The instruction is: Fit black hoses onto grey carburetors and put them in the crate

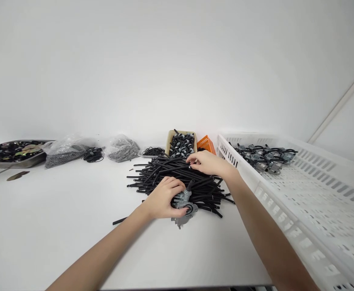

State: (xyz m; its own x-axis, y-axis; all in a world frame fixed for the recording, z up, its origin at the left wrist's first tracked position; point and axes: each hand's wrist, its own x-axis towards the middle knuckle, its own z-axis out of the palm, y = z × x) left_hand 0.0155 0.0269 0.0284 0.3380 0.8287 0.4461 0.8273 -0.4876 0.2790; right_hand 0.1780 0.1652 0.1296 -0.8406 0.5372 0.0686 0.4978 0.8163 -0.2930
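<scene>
My left hand (164,198) is closed around a grey metal carburetor (182,220), thumb across its round opening. A short black elbow piece (190,185) sticks up from the top of the carburetor. Beyond and beside it spreads a pile of black rubber hoses (152,173) on the white table. My right hand (207,162) is over the far right part of this pile, fingers bent and a little apart, with no held part visible. It is just in front of a beige basket (168,142) filled with black and silver parts (182,144).
A white perforated crate (304,202) on the right holds several carburetors (264,155). An orange basket (206,142) stands by it. Leftward along the wall are a dish of black rings (153,151), bags of small parts (122,148) (66,151) and a metal tray (28,162).
</scene>
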